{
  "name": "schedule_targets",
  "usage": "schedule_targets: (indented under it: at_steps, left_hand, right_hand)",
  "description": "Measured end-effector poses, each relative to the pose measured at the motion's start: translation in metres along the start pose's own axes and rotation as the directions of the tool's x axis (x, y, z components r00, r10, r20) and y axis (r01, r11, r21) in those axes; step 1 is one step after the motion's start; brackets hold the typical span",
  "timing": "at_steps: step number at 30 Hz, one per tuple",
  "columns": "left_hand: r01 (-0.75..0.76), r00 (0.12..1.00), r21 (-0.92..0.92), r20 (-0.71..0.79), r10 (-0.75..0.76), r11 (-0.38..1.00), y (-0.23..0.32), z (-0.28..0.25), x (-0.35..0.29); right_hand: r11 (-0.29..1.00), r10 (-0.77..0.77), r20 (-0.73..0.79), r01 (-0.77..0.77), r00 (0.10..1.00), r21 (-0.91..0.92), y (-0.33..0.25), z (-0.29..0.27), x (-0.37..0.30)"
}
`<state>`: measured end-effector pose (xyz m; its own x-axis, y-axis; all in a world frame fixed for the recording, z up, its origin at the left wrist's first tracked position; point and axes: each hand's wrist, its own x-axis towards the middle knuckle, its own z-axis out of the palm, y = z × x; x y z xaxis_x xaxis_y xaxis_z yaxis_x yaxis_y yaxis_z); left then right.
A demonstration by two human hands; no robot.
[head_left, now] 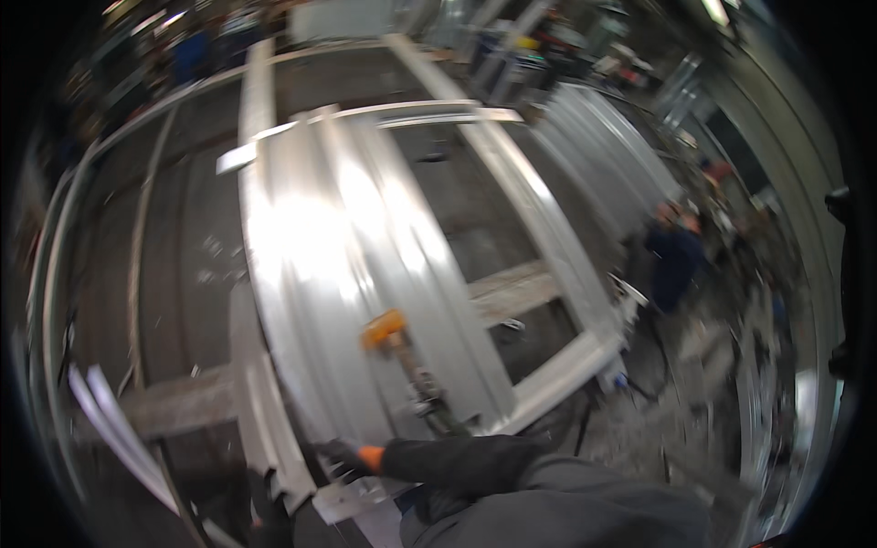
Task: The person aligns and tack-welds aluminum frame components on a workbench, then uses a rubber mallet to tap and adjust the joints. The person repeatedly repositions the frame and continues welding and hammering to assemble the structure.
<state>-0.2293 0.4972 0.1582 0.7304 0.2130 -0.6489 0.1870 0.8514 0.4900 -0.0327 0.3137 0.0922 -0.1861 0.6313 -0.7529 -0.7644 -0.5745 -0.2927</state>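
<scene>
A ribbed, shiny metal sheet (315, 265) lies across a pale metal frame (548, 242) in front of me. My right hand (340, 459), in a dark glove with an orange cuff, is at the sheet's near edge. Motion blur hides whether its fingers grip that edge. Lower and to the left, my left hand (265, 500) is a dark, smeared shape by the end of a long metal strip (260, 402); its fingers cannot be made out. On the sheet, beyond my right forearm, rests a tool with a yellow-orange end (384, 329) and a darker grey body.
Another ribbed sheet (607, 160) lies at the far right. A person in dark clothing (674, 260) is to the right, near clutter on the floor. Curved-looking pale strips (123, 438) stand at the left. A crossbeam (516, 292) runs beneath the frame.
</scene>
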Motion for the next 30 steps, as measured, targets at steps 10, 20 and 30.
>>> schedule_targets:
  at_steps: [10,20,30]
  left_hand:
    - [0.032,0.967,0.388,-0.247,0.070,0.921,-0.110,0.141,0.002]
    - [0.037,0.993,0.536,-0.115,0.030,0.843,-0.161,0.159,0.009]
    - [-0.046,0.974,0.554,-0.160,0.161,0.831,-0.126,0.139,0.019]
  right_hand:
    - [0.890,-0.427,-0.041,0.411,0.904,-0.196,-0.027,0.017,-0.048]
    - [0.769,-0.490,-0.059,0.400,0.870,-0.498,0.010,0.003,-0.107]
    - [0.797,-0.505,0.107,0.510,0.857,-0.325,0.024,0.010,-0.179]
